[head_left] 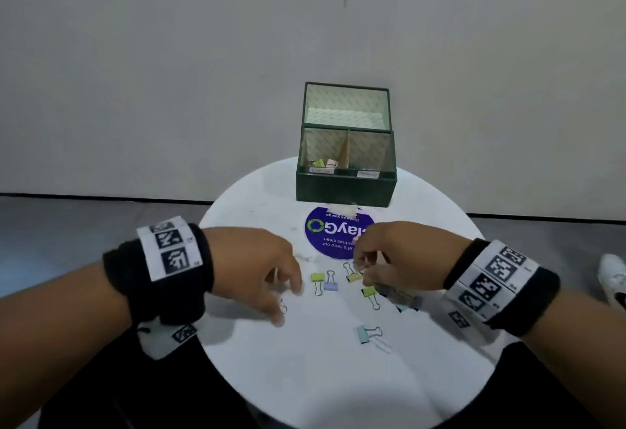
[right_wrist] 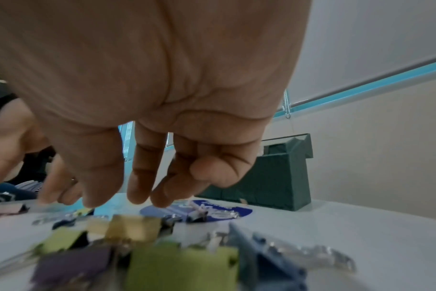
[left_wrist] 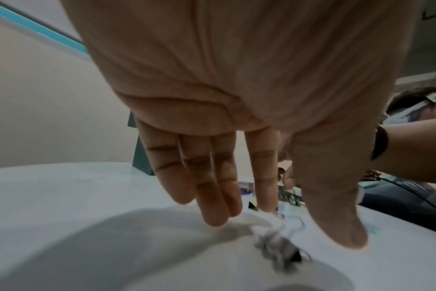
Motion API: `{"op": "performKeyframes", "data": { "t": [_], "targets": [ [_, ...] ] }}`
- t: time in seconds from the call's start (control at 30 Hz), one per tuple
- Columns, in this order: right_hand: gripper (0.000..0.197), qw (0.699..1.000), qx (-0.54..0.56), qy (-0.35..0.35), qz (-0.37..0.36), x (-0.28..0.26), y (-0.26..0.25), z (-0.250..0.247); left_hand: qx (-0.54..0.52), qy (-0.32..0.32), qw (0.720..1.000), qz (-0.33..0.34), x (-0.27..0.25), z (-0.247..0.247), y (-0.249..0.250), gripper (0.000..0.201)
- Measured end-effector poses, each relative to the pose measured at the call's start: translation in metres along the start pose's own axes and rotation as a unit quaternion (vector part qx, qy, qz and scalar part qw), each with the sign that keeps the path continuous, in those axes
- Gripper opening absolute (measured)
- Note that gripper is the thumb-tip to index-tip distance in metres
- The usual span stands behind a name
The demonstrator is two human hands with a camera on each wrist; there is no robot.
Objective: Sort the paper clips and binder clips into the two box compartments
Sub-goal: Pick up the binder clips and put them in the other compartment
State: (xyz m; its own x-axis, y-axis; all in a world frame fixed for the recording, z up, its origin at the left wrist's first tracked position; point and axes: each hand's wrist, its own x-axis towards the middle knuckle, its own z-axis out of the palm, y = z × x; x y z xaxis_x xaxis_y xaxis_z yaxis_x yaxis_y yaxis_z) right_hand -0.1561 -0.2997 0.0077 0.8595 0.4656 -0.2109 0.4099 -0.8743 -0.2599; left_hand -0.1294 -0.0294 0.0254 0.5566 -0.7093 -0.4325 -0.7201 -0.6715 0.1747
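Nearest clip: I see a light blue binder clip [head_left: 363, 334] lying alone on the white desk [head_left: 305, 377], nearest to me.
Left hand: my left hand [head_left: 257, 266] hovers low over the desk, fingers [left_wrist: 212, 196] straight and loose, holding nothing; a blurred clip [left_wrist: 276, 242] lies just under them.
Right hand: my right hand [head_left: 399, 255] is above the clip heap [right_wrist: 137, 256]; fingers [right_wrist: 142, 177] partly curled, and I cannot tell if they pinch a clip.
Loose clips: green, purple and yellow binder clips [head_left: 325, 281] lie between the hands.
Sticker: a blue round sticker [head_left: 325, 235] is behind them.
Box: the green box [head_left: 345, 188] stands farthest, lid open; some clips lie in its left compartment.
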Motion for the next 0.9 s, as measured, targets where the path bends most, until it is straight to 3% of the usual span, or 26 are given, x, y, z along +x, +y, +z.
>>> {"op": "performKeyframes", "data": {
  "t": [0.17, 0.33, 0.5, 0.67, 0.73, 0.8, 0.9],
  "targets": [
    [0.029, 0.999, 0.027, 0.019, -0.026, 0.008, -0.005, 0.016, 0.019, 0.027, 0.999, 0.017, 0.003, 0.012, -0.004, 0.019],
    [0.021, 0.999, 0.026, 0.009, -0.017, 0.011, -0.005, 0.018, -0.016, 0.05, 0.999, -0.012, 0.01, 0.011, -0.008, 0.008],
    [0.017, 0.997, 0.056, 0.06, -0.016, 0.007, -0.005, 0.019, -0.084, 0.158, 0.983, -0.031, 0.017, 0.009, -0.014, 0.006],
    [0.018, 0.983, 0.131, 0.123, 0.027, 0.006, -0.007, 0.017, -0.154, 0.177, 0.972, -0.031, 0.03, 0.009, -0.009, 0.03],
    [0.022, 0.983, 0.14, 0.112, 0.029, 0.006, -0.006, 0.017, -0.137, 0.153, 0.978, -0.024, 0.034, 0.007, -0.004, 0.031],
    [0.014, 0.987, 0.118, 0.107, 0.019, 0.005, -0.007, 0.017, -0.105, 0.141, 0.984, -0.009, 0.036, 0.008, 0.0, 0.027],
    [0.004, 0.993, 0.076, 0.091, -0.019, 0.003, -0.014, 0.018, -0.058, 0.108, 0.992, 0.012, 0.043, 0.017, 0.001, 0.043]
  ]
}}
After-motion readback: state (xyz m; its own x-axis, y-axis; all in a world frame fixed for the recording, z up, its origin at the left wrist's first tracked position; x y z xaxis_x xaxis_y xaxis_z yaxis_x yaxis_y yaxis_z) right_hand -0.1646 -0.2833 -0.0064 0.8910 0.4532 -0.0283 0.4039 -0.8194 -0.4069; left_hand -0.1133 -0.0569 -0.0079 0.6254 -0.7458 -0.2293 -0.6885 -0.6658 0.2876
